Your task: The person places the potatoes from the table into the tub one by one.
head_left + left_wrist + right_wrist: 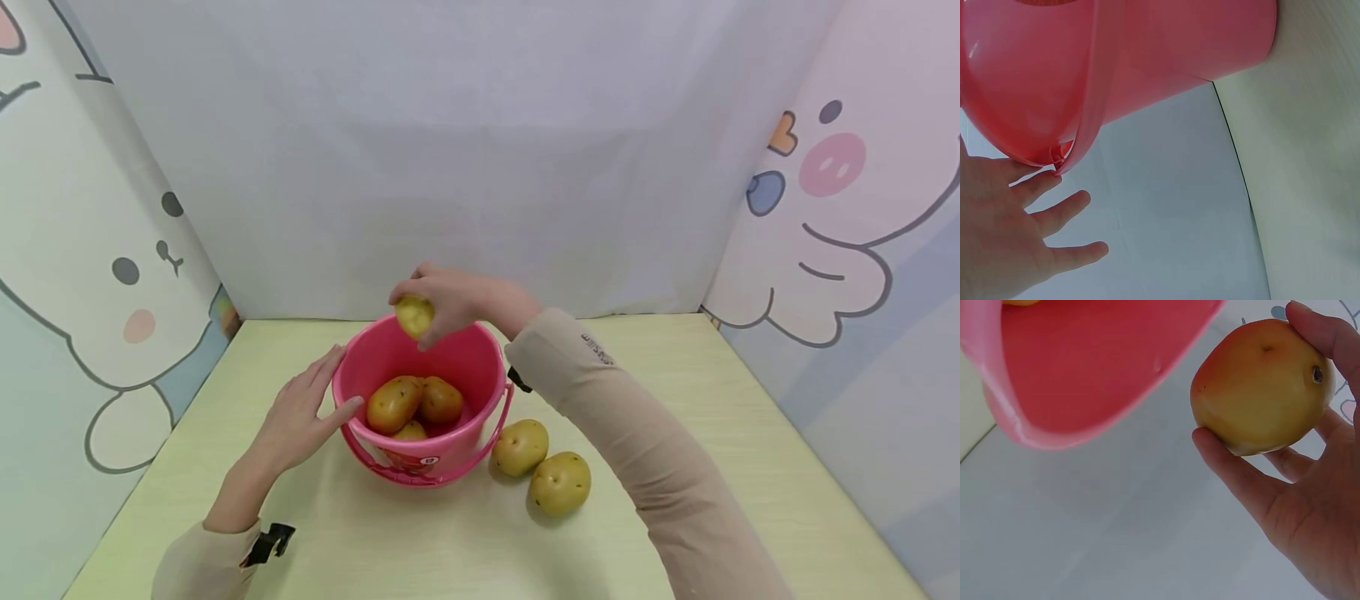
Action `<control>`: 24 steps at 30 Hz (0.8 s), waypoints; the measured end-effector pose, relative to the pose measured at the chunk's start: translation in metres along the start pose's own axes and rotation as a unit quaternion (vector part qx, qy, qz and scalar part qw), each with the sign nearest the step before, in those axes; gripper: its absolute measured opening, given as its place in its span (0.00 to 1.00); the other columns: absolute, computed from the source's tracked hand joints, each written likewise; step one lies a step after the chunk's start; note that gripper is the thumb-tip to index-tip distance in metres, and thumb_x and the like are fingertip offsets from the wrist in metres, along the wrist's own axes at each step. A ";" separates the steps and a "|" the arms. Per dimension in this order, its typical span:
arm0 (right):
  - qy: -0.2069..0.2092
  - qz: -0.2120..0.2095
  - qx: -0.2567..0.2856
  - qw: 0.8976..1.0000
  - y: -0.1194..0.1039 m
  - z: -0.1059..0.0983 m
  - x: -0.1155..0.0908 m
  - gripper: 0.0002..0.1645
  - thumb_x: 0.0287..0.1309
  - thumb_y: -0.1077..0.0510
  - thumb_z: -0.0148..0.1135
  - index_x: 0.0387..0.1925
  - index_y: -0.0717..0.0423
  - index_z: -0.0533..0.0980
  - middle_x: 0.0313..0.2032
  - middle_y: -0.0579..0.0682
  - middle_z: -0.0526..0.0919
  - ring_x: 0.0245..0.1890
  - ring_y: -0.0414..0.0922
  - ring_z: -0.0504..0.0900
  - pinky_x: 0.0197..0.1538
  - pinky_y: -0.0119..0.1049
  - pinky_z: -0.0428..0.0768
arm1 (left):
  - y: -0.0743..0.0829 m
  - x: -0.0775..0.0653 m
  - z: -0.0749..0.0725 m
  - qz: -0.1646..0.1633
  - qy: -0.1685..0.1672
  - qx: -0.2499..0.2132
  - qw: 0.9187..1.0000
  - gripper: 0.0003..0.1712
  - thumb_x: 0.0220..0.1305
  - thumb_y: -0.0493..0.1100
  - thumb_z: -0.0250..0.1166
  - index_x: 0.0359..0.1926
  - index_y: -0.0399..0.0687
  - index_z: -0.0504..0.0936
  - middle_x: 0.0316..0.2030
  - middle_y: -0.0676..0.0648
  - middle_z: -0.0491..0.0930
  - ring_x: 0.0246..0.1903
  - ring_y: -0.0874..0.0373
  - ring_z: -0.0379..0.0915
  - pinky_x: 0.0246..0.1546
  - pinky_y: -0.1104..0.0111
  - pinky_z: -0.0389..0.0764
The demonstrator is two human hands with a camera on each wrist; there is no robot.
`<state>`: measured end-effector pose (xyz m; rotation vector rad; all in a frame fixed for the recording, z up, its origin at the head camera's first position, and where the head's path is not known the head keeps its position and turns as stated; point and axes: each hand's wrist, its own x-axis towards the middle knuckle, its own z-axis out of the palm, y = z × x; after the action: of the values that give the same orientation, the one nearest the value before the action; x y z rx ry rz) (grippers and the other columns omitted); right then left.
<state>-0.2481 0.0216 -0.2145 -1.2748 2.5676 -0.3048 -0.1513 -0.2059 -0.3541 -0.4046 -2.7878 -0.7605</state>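
A pink bucket [487, 358] stands on the table with several potatoes [394, 404] inside. Above its far rim, my right hand [468, 302] grips a potato [1260, 387] between thumb and fingers; the right wrist view shows it held outside the bucket's wall. My left hand [300, 410] touches the bucket's left rim, its fingers spread and fairly straight. In the left wrist view, fingertips of that hand [1016, 219] lie by the joint of the pink handle [1100, 69]. The handle hangs down at the bucket's near side.
Two potatoes, one nearer the bucket [521, 447] and one nearer me [560, 483], lie on the pale wooden table [420, 550] right of the bucket. A white backdrop [480, 167] rises behind, and cartoon-printed panels [832, 275] flank both sides.
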 end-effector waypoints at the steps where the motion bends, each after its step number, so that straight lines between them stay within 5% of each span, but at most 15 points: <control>1: -0.002 0.004 0.002 1.000 0.000 0.000 0.001 0.38 0.42 0.52 0.67 0.57 0.45 0.63 0.51 0.47 0.62 0.46 0.40 0.64 0.38 0.26 0.72 | 0.000 0.000 0.000 0.000 -0.001 0.000 1.000 0.45 0.55 0.53 0.60 0.67 0.47 0.47 0.63 0.40 0.53 0.58 0.41 0.50 0.50 0.40 0.54; 24: -0.041 0.099 0.042 0.993 -0.013 0.017 0.024 0.38 0.37 0.50 0.71 0.54 0.39 0.66 0.44 0.42 0.63 0.44 0.41 0.63 0.30 0.29 0.75 | -0.002 -0.001 0.000 0.010 0.005 0.004 1.000 0.45 0.55 0.56 0.59 0.67 0.46 0.48 0.62 0.39 0.54 0.58 0.41 0.51 0.50 0.40 0.54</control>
<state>-0.2465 -0.0066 -0.2299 -0.9732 2.5565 -0.3104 -0.1512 -0.2078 -0.3551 -0.4261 -2.7723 -0.7439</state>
